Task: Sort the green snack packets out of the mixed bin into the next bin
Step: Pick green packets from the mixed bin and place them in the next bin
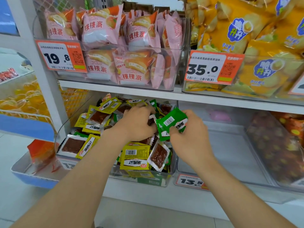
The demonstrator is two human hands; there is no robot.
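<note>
- Now your right hand [190, 137] pinches green packets [171, 123] between thumb and curled fingers, holding them just above the right edge of the mixed bin [164, 182].
- Your left hand [134, 124] is down in the pile beside them, fingers curled among the packets; whether it grips one cannot be told.
- More green shows at the back of that bin and under the yellow packets [134, 155], so I judge much sorting is left.
- The next bin [230, 153], just right of your right hand, shows no green on its floor, only a pink thing [218, 116] at the back.
</note>
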